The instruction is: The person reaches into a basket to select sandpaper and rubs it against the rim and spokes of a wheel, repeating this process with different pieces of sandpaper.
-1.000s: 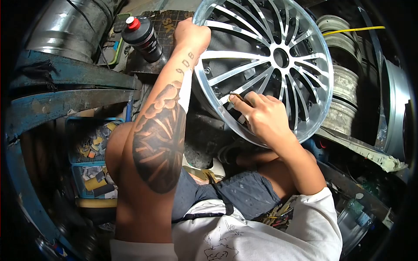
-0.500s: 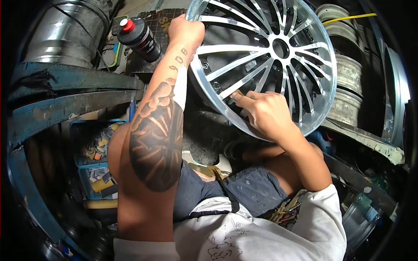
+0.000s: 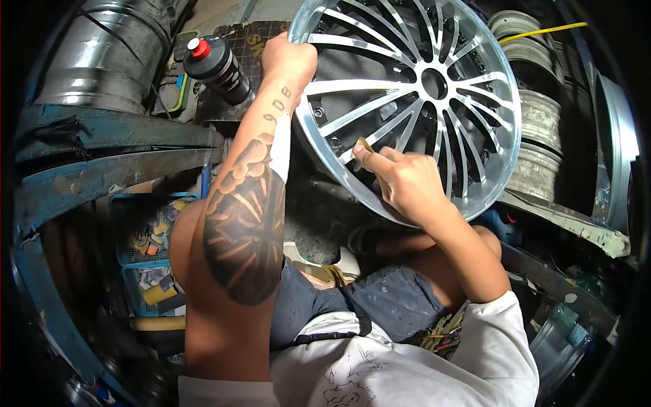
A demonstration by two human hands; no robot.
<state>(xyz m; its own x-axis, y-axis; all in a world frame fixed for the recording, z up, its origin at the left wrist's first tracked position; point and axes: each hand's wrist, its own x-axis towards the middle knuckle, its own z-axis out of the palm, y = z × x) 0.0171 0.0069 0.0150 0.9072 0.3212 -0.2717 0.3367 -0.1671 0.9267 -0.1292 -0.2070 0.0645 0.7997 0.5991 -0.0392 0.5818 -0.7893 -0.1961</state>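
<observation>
A large alloy wheel rim (image 3: 415,86) with bright thin spokes and black recesses stands tilted in front of me. My left hand (image 3: 287,57) is closed around the rim's upper left edge. At the lower left of the spokes, my right hand (image 3: 405,178) pinches a small tan piece of sandpaper (image 3: 364,144) against a spoke near the outer lip. The fingertips partly hide the piece. A black bottle with a red and white cap (image 3: 219,68) stands left of my left hand.
Blue metal bars (image 3: 112,157) run along the left. Blue baskets (image 3: 144,261) hold small scraps at lower left. Stacked wheels (image 3: 537,129) stand at right, beside a ledge (image 3: 576,220). A large metal drum-like wheel (image 3: 102,57) is at upper left.
My right hand has shifted slightly left with the tan piece, which now shows more. The wheel has shifted slightly left and down in view. My left hand keeps its grip.
</observation>
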